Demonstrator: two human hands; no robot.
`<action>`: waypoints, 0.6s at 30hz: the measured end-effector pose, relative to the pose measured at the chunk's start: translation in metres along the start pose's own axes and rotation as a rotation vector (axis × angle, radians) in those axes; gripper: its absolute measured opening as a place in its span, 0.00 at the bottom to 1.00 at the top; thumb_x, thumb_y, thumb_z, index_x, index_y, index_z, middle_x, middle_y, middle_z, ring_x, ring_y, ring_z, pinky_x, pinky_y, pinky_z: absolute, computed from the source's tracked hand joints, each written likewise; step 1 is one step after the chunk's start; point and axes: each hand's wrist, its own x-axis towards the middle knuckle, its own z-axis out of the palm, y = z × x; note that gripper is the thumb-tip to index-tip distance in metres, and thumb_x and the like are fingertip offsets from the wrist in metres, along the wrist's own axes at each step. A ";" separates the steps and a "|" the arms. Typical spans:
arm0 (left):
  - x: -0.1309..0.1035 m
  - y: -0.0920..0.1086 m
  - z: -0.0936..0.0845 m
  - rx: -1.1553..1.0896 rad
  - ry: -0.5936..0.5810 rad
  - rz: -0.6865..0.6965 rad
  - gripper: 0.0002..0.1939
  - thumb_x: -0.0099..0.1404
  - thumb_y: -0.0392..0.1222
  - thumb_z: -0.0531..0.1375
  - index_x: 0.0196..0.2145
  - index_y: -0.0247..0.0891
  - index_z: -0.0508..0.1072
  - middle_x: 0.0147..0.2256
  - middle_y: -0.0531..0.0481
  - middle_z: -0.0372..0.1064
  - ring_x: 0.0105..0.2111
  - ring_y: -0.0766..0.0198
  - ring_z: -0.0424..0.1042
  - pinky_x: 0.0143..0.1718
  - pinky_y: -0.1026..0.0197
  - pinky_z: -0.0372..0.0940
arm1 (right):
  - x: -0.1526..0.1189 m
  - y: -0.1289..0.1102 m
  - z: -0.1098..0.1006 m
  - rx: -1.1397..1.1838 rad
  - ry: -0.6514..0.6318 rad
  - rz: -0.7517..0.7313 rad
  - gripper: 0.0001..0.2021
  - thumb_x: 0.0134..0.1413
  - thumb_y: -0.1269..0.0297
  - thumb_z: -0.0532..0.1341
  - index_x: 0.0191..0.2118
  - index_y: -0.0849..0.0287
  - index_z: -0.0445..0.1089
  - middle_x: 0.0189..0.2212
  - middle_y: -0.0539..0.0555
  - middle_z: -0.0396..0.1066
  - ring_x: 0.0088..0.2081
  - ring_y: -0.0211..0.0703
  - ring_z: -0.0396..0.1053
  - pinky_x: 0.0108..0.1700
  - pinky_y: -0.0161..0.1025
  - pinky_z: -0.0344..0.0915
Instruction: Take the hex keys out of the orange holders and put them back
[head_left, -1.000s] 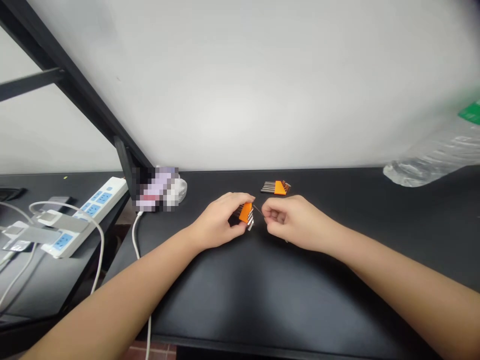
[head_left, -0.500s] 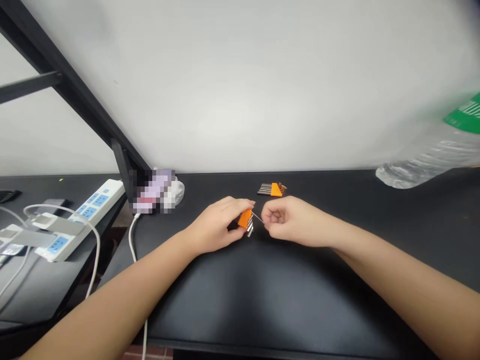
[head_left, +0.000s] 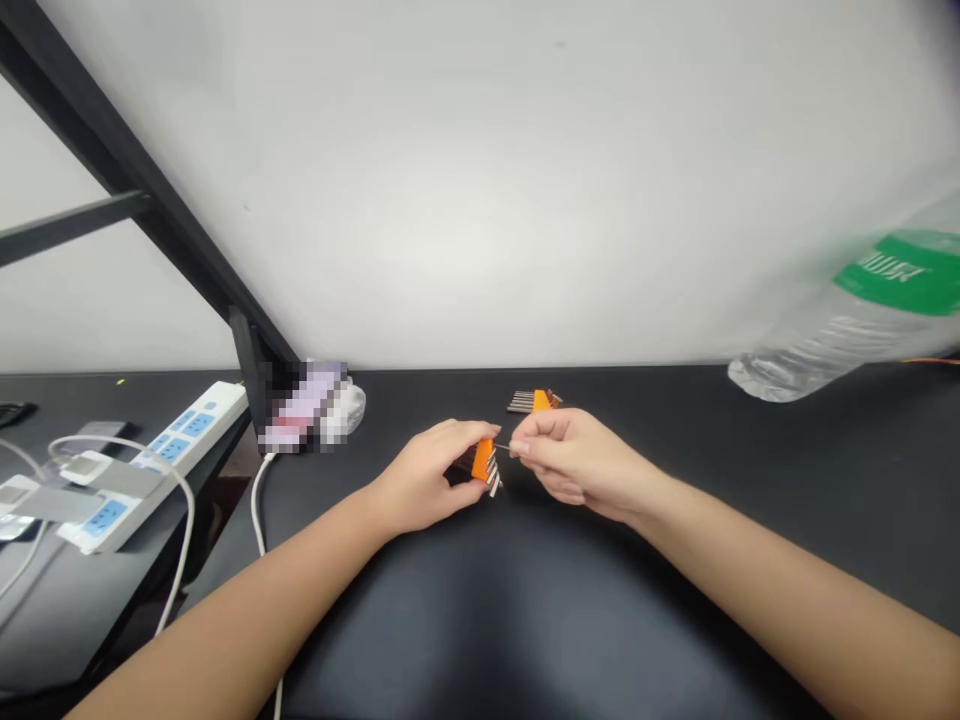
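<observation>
Between thumb and fingers, my left hand (head_left: pixel 439 475) grips an orange holder (head_left: pixel 483 460) with several silver hex keys sticking out of its right side. The fingertips of my right hand (head_left: pixel 581 460) pinch the end of a thin metal key (head_left: pixel 502 447), whose other end meets the top of that holder. Behind my right hand, a second orange holder (head_left: pixel 541 400) with several metal keys lies on the black table (head_left: pixel 465 620), partly covered by the hand.
A large clear bottle with a green label (head_left: pixel 892 275) leans at the right. White power strips (head_left: pixel 187 425), adapters and cables lie at the left beside a black frame (head_left: pixel 172 240). A blurred purple item (head_left: pixel 311 395) and a white plastic bundle (head_left: pixel 346 410) sit near the wall.
The camera view has shifted, so the scene sits lower. My right hand has turned, its fingertips now level with the holder's top and pinching the thin key. My left hand keeps its grip.
</observation>
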 end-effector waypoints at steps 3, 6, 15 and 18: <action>0.002 0.004 -0.001 0.000 0.004 0.037 0.26 0.65 0.36 0.62 0.60 0.44 0.67 0.55 0.44 0.73 0.52 0.56 0.73 0.57 0.50 0.69 | 0.004 0.009 0.006 -0.058 0.000 -0.103 0.15 0.58 0.52 0.68 0.33 0.59 0.69 0.17 0.42 0.61 0.14 0.28 0.53 0.16 0.30 0.51; 0.004 0.007 -0.002 0.018 0.000 0.063 0.26 0.63 0.34 0.63 0.58 0.45 0.69 0.54 0.45 0.73 0.54 0.55 0.71 0.58 0.48 0.66 | 0.007 0.018 0.010 -0.169 0.008 -0.181 0.15 0.60 0.51 0.66 0.34 0.58 0.67 0.15 0.42 0.63 0.14 0.30 0.56 0.17 0.29 0.52; 0.003 0.007 0.001 0.036 -0.010 0.045 0.21 0.63 0.36 0.63 0.54 0.44 0.70 0.48 0.46 0.75 0.48 0.56 0.73 0.53 0.51 0.66 | 0.013 0.030 0.010 -0.232 -0.016 -0.172 0.19 0.62 0.46 0.63 0.33 0.57 0.66 0.21 0.46 0.69 0.17 0.33 0.63 0.19 0.31 0.59; 0.003 0.004 0.003 0.066 -0.028 0.038 0.20 0.63 0.36 0.63 0.53 0.43 0.70 0.47 0.47 0.76 0.47 0.56 0.73 0.52 0.52 0.65 | 0.015 0.036 0.010 -0.244 -0.046 -0.140 0.20 0.64 0.45 0.61 0.31 0.57 0.64 0.20 0.45 0.68 0.17 0.33 0.62 0.19 0.32 0.60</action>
